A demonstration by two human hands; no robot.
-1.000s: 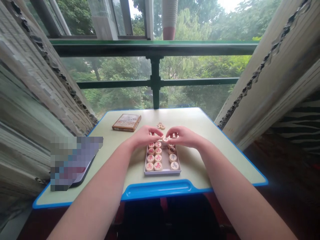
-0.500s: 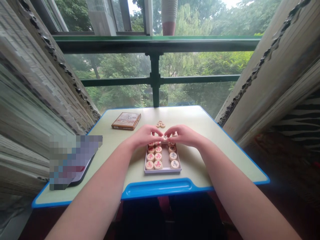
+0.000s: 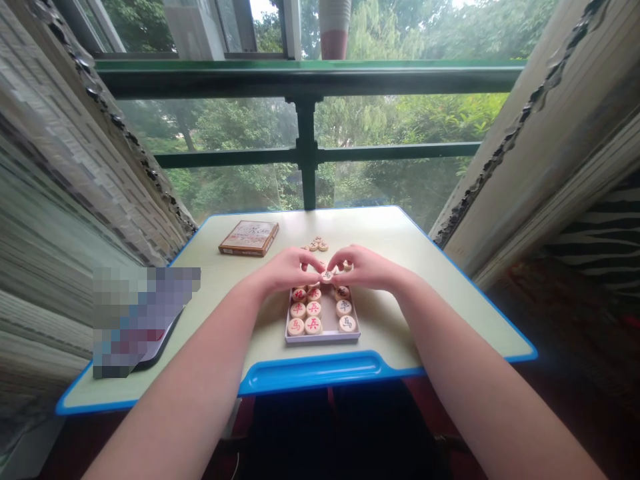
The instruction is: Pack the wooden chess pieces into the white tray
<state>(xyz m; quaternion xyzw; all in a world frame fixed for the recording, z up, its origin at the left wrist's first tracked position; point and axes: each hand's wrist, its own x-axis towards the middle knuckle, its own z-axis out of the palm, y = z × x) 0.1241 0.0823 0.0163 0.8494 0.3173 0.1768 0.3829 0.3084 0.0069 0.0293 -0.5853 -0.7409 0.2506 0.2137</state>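
A xiangqi piece (image 3: 327, 276) with a dark character is pinched between the fingertips of my left hand (image 3: 293, 268) and my right hand (image 3: 367, 269). Both hands are closed on it, above the far part of a shallow white box (image 3: 323, 339). Inside the box, red-marked pieces (image 3: 313, 325) stand in two columns on the left. One column of dark-marked pieces (image 3: 347, 324) lines the right side, with bare box floor between. My hands partly cover the far end of the box. Beyond them lie several loose pieces (image 3: 323, 246) on the table.
A flat brown box lid (image 3: 249, 238) lies at the back left of the table (image 3: 435, 307). A phone-like device (image 3: 145, 323), largely pixelated, is on the left edge. The near edge has a blue groove (image 3: 315, 372). Curtains and a green railing (image 3: 305, 80) border the table.
The held piece's dark character now faces me more plainly. My hands stay pinched at the far part of the box. The whole view has shifted slightly.
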